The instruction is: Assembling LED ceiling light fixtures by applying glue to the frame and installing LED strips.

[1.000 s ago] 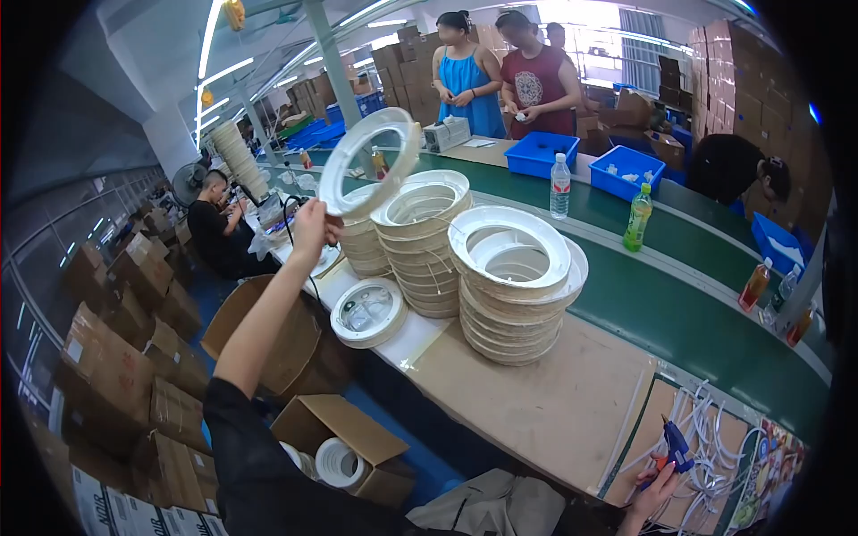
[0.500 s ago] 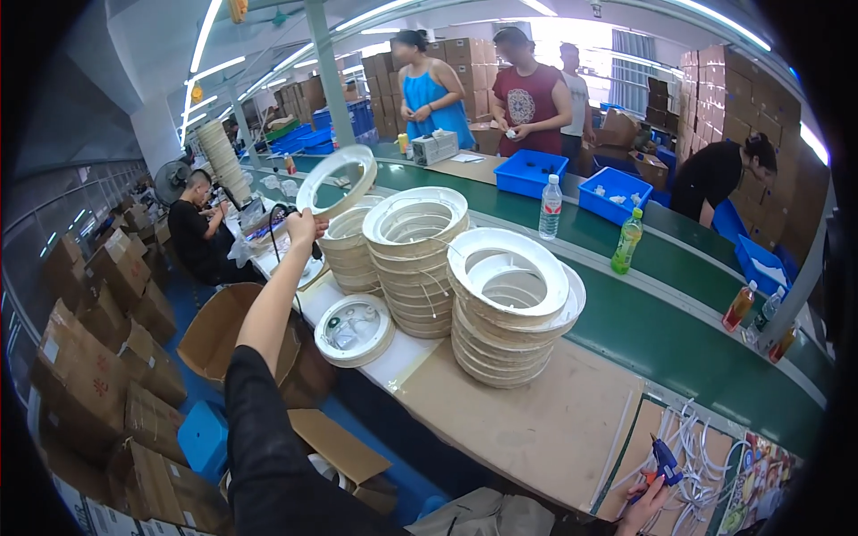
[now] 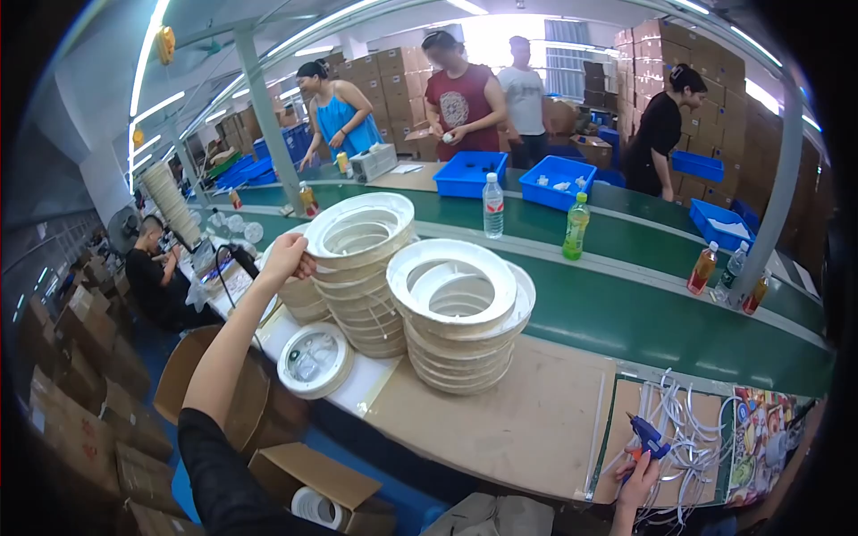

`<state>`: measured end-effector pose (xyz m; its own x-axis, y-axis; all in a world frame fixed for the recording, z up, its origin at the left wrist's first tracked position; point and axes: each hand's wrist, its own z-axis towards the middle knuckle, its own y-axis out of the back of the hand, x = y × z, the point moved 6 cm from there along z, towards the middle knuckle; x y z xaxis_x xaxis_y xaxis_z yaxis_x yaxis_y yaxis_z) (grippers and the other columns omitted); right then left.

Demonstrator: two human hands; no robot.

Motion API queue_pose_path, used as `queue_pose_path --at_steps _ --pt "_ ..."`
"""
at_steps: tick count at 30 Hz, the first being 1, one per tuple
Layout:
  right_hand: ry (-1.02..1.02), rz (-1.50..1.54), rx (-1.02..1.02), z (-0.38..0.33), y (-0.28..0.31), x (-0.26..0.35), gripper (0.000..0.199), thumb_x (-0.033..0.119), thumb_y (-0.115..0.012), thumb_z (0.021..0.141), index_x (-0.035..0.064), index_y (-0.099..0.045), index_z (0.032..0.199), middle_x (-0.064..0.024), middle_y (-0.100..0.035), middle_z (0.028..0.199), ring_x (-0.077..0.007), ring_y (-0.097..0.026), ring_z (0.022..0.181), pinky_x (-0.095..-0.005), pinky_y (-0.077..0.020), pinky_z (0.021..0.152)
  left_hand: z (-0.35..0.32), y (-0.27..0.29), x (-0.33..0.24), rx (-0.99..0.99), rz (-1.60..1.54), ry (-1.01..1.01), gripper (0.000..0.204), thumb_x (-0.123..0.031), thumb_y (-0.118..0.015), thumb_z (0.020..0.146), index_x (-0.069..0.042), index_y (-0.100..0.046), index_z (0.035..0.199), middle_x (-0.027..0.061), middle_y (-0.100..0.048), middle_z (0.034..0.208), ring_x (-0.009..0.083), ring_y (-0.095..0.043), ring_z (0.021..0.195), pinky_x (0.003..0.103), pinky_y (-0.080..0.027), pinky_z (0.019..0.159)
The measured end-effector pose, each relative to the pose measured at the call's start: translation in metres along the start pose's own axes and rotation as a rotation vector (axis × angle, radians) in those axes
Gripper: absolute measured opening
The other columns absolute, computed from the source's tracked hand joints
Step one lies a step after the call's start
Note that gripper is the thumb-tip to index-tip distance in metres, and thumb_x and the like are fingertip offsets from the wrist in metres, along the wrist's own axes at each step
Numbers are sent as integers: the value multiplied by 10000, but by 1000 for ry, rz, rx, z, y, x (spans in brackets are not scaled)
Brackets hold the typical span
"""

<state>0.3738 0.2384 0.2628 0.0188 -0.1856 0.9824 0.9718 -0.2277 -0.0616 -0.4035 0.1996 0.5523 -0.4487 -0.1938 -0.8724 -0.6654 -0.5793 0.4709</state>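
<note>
White plastic ring, a round lamp-trim sort of part, sits on top of the middle stack of like rings on the table, and the left hand closes its fingers over the ring's near-left rim. To do this well, I judge the ring should lie flat and centred on the one below, since the column is tall and leans a little; a light, even hold on the rim with the arm kept clear of the neighbouring stack would keep it from sliding. The nearer stack stands just beside it, touching or almost so, and a lower one lies partly hidden behind the wrist. One more ring with a clear centre lies flat alone on the table's edge.

The right hand rests at the lower right, curled around the grip of a blue glue gun, next to a heap of white cables.

As to containers: an open cardboard box on the floor below holds a white roll or ring; I cannot tell which. Two blue bins across the green conveyor belt hold small pale parts, too small to name. Bottles stand on the belt, with liquid inside them.
</note>
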Motion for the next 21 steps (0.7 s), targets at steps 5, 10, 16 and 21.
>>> queue_pose_path --at_steps 5,10,16,21 --pt "0 -16 24 3 -1 5 305 289 -407 1082 15 -539 1057 -88 -685 955 -79 -554 514 -199 -419 443 -2 -6 6 -19 7 34 294 -202 -422 978 23 -611 983 116 -672 678 129 -605 476 248 -493 430" --pt "-4 -8 16 4 2 -4 318 299 -398 1084 14 -539 1088 -94 -674 978 -73 -546 519 -193 -408 427 -1 8 6 -107 86 -24 285 -201 -436 968 29 -602 940 113 -671 681 127 -602 484 253 -491 428" --pt "-6 -9 11 2 2 -1 312 292 -399 1085 16 -543 1079 -85 -672 982 -68 -542 520 -192 -406 429 -2 23 20 -137 103 -4 310 -238 -475 971 27 -603 1067 91 -658 715 131 -610 519 266 -483 420" --pt "-6 -5 8 1 1 2 317 295 -401 1084 17 -552 1063 -81 -672 980 -70 -543 524 -201 -406 436 -9 15 25 -152 60 142 406 -328 -488 967 -16 -534 1223 105 -627 1028 198 -633 882 354 -549 690"
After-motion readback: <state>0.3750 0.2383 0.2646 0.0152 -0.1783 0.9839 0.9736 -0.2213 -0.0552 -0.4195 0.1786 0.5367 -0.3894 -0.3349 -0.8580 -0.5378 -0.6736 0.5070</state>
